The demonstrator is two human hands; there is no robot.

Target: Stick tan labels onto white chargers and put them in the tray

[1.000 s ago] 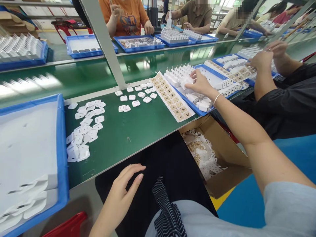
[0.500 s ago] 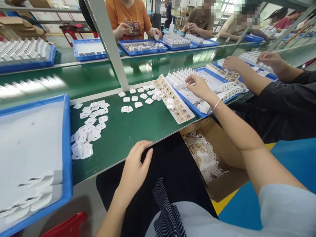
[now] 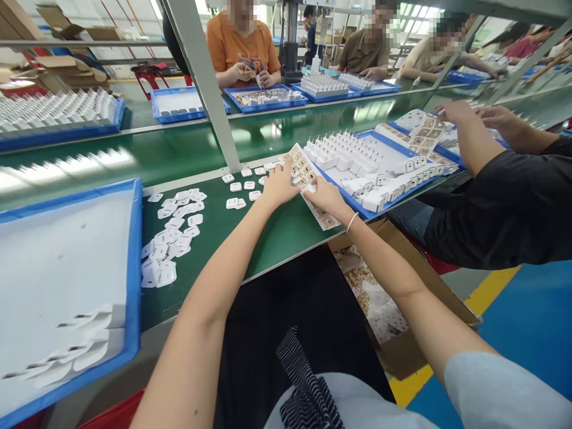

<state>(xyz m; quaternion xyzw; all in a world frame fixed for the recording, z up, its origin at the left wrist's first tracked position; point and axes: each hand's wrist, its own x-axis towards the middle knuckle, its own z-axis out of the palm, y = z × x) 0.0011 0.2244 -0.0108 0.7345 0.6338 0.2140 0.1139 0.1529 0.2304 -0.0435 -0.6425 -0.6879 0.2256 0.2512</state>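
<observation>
Two hands on green bench (image 3: pixel 268 238); conveyor (image 3: pixel 134 155) behind, workers opposite.

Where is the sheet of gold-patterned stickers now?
The sticker sheet lies on the green bench, right of centre in the head view, beside the blue tray, under the left hand and right hand.

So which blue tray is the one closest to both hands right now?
The blue tray of upright white plugs, just right of the right hand and left hand; the near-left tray sits farther off.
</observation>
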